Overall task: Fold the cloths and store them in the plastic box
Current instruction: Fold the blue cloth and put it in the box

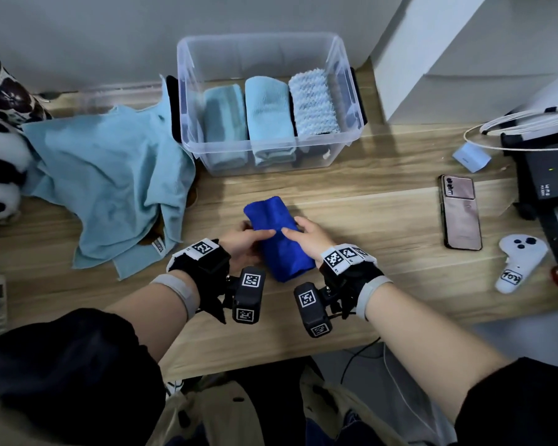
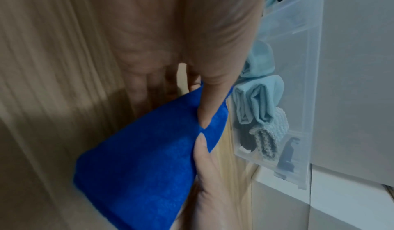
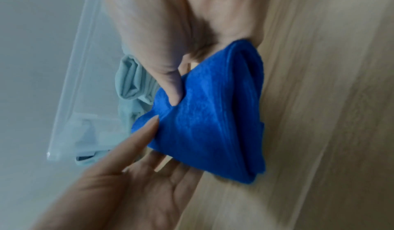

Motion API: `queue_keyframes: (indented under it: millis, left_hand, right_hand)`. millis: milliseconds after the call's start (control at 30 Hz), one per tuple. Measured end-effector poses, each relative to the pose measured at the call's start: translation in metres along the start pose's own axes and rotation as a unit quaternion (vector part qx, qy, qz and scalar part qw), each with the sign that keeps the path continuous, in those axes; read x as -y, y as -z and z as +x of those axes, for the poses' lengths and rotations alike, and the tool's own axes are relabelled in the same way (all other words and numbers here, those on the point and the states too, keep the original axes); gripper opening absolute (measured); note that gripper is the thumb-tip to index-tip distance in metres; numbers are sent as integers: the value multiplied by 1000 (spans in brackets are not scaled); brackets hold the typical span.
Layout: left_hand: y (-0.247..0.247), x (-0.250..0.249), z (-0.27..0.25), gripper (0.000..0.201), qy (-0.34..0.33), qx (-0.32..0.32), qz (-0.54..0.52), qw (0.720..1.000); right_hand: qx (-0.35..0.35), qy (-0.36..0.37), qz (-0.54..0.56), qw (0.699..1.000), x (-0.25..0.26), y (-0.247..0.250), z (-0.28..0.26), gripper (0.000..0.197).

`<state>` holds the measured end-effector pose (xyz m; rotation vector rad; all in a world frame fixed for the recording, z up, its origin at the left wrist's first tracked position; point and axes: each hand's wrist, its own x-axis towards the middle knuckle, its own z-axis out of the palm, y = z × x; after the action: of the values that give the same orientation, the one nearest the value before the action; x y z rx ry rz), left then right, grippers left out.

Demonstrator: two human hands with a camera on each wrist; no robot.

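Both hands, left hand (image 1: 244,241) and right hand (image 1: 308,239), thumbs pinching a plush, folded blue cloth (image 1: 279,239) near the clear plastic box (image 1: 190,91).

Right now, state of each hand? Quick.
Left hand: holding the folded blue cloth, thumb on top, fingers beneath.
Right hand: holding the same cloth from the other side, thumb pressed into it.

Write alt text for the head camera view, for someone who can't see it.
Both hands, left hand and right hand, hold a folded dark blue cloth over a wooden table. Behind it a clear plastic box holds three folded pale cloths; a light blue cloth lies unfolded to the left.
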<state>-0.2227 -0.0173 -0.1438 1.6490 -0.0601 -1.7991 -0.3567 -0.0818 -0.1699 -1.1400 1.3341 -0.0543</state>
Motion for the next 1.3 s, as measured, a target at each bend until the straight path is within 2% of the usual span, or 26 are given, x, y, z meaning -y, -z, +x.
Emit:
queue_keyframes:
  millis: [67, 133, 167, 267, 367, 500, 633, 733, 833, 933, 1033, 1100, 1200, 1300]
  left_hand:
    - [3, 0, 0, 56, -12, 7, -9, 1000]
    - [5, -5, -3, 59, -23, 23, 2, 999]
    - [5, -7, -6, 60, -26, 35, 10, 999]
    - [4, -18, -14, 58, -42, 74, 25, 996]
    - [1, -32, -23, 54, -82, 90, 36, 992]
    - [0, -60, -37, 50, -128, 108, 39, 985]
    - [-4, -100, -46, 37, -173, 117, 28, 978]
    - [-12, -136, -45, 32, -196, 110, 13, 974]
    - [-24, -170, -36, 29, -206, 108, 0, 972]
    - [-36, -199, -19, 31, -208, 92, -18, 974]
    - [-48, -222, 2, 41, -208, 80, -24, 975]
    - [-55, -231, 18, 44, -194, 79, -19, 978]
    - [-66, -242, 44, 47, -175, 82, -8, 981]
    - [-75, -246, 65, 43, -144, 102, 4, 984]
  right_hand:
    - [8, -5, 46, 999, -20, 5, 17, 99]
    - [6, 2, 73, 997, -16, 9, 13, 96]
    - [1, 11, 78, 997, -3, 10, -1, 84]
    - [15, 70, 78, 994, 18, 19, -22, 28]
    - [6, 93, 115, 989, 35, 31, -30, 11]
    - [-84, 116, 196, 970, 63, 54, -31, 14]
    - [-186, 162, 253, 936, 89, 83, -22, 17]
    - [-252, 148, 271, 917, 104, 99, -10, 21]
    - [-293, 127, 273, 908, 116, 111, 2, 14]
    - [-299, 101, 277, 907, 124, 120, 18, 25]
    - [-272, 77, 282, 917, 126, 127, 33, 17]
    - [-261, 64, 296, 917, 122, 130, 42, 21]
    - [-250, 59, 311, 915, 117, 135, 57, 15]
    - [-232, 62, 305, 922, 110, 139, 68, 24]
